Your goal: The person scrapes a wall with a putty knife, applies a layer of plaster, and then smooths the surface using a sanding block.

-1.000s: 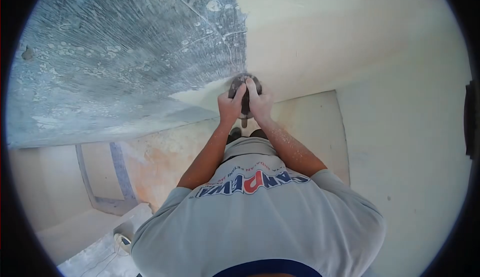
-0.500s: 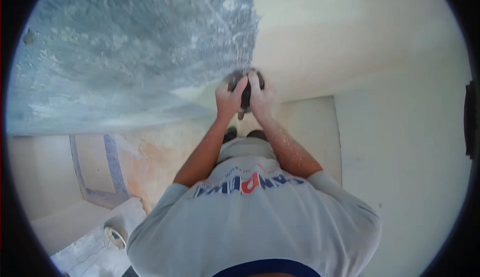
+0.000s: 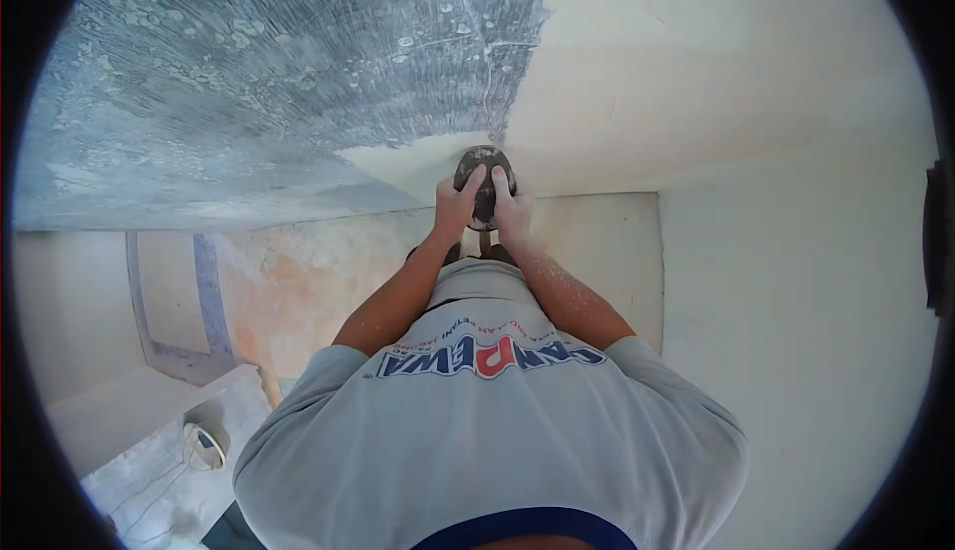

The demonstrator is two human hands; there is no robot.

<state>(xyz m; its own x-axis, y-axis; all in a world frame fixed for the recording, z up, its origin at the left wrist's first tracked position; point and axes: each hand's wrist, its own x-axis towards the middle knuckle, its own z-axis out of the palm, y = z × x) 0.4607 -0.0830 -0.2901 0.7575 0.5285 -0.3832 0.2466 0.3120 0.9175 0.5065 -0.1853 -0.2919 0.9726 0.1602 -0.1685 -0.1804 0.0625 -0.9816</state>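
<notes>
A dark oval hand tool is held in front of my waist, its surface spotted with pale plaster. A short brown piece, perhaps a handle, shows below it toward my body; I cannot make out the tool's exact kind. My left hand grips its left side, thumb on top. My right hand, dusted white, grips the right side with its thumb up as well. The tool is close to the wall, beside a pale smooth patch at the lower edge of the rough blue-grey surface. Contact with the wall cannot be judged.
Smooth cream wall continues on the right, meeting a pale side wall. Stained floor stretches below. A round white container with cord-like lines beside it is at lower left, near a blue-edged opening.
Both hands and the tool have come slightly down toward my body, and the tool has lost its motion blur. My view has shifted, showing the wall's rough texture more sharply.
</notes>
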